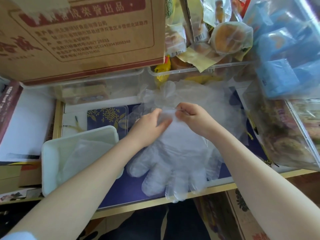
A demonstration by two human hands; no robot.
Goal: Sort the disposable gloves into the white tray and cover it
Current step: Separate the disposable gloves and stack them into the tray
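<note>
A pile of clear disposable gloves [174, 163] lies on the dark blue table surface, fingers pointing toward me. More crumpled clear gloves [173, 94] are bunched behind my hands. My left hand [149, 125] rests flat on the cuff end of the top glove. My right hand [192, 116] pinches the thin plastic of that cuff between thumb and fingers. The white tray [50, 153] stands to the left of the pile, under my left forearm, with a clear glove [83, 156] lying inside it.
A big cardboard box [78, 35] overhangs the back left. Clear plastic bins [190, 70] with wrapped pastries stand behind. Blue packets [285, 49] in a bag sit at the right, a clear box [285, 135] below them. The table's wooden front edge [155, 201] is near.
</note>
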